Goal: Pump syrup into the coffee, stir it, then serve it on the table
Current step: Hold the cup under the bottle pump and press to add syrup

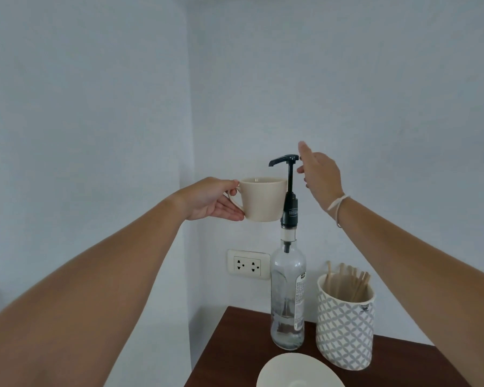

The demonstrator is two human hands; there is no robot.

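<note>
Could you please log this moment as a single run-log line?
step: pump syrup | left hand: holds cup under spout | right hand: open at pump head | saucer: empty

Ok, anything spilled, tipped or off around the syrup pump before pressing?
Nothing stands out. The clear glass syrup bottle stands upright on the dark wooden table, and the cream ceramic cup is level under the black pump spout.

Head view faces forward, near a wall corner
</note>
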